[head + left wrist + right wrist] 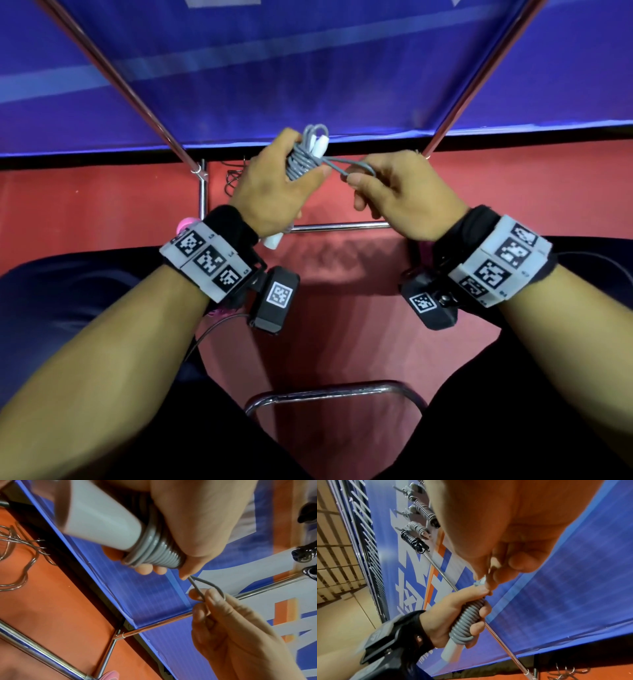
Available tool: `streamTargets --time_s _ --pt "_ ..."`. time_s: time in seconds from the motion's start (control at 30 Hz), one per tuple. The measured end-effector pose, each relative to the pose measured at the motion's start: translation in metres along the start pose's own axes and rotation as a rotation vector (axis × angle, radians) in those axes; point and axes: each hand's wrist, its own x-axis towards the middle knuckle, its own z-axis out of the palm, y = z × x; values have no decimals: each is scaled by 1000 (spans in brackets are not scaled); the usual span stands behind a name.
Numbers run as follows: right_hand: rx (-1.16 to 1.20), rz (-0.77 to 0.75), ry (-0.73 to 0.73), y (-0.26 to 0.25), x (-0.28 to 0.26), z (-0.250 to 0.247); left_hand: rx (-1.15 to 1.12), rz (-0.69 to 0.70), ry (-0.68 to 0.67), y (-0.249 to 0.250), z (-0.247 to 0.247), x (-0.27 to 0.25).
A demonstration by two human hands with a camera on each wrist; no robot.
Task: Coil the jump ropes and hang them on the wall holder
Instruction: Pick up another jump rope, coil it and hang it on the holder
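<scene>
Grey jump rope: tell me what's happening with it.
A person is bundling the grey jump rope. The left hand grips its white handles with cord wound tightly round them, while the right hand pinches a free loop beside the coil. Other coiled ropes hang on the blue wall; this one is not yet hung.

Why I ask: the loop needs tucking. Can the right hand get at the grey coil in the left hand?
Probably yes: the right hand pinches the loop beside the coil, nothing between, though the left hand wraps it.

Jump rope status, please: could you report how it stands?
Left hand grips coiled grey jump rope. Right hand pinches its loose loop. Not yet hung. Nothing blocking the hands.
</scene>
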Motion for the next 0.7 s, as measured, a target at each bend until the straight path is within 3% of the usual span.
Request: streamTargets --time_s 0.1,0.33,0.57,0.7 --pt "-79 -96 86 -1 0 1 6 -29 -14 -3 4 0" --pt "116 -253 171 -2 1 4 -85 -29 -101 -2 13 -3" --pt "464 -141 328 -12 2 9 -144 -73 -122 6 18 -8" --pt "470 -114 381 -10 4 15 -140 -102 -94 8 17 -6"
